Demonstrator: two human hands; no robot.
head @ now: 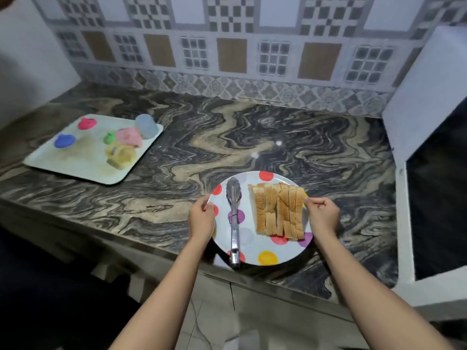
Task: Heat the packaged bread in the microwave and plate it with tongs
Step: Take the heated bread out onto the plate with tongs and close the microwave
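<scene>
Bread: a row of sliced white bread [279, 210], out of any packaging, with pale crumb and light brown crust edges. The slices lie overlapped side by side, their long edges running front to back.
Where the bread is: on the right half of the plate [252, 248], its right-most slice just beside the right hand.
Plate: round and white with red, purple and yellow dots. It sits on the marbled countertop [252, 132] at the near edge.
Tongs: metal tongs [233, 218] lie on the left half of the plate, apart from the bread. The scalloped tips point away from the person and the handle end reaches over the near rim.
Left hand: the left hand [202, 218] pinches the plate's left rim, thumb on top and fingers curled beneath.
Right hand: the right hand [322, 214] grips the plate's right rim with its fingers curled together.
Tray: a pale rectangular tray [75, 162] stands well to the left of the plate and further back. It holds a pink piece [87, 123], a blue piece [65, 140], a green piece [110, 138], a pink wedge [129, 137], a yellow lump [120, 156] and a translucent cup [146, 126] on its side. What these pieces are is too blurred to tell.
Appliance: a white appliance with a dark front [434, 198] stands to the right of the plate.
</scene>
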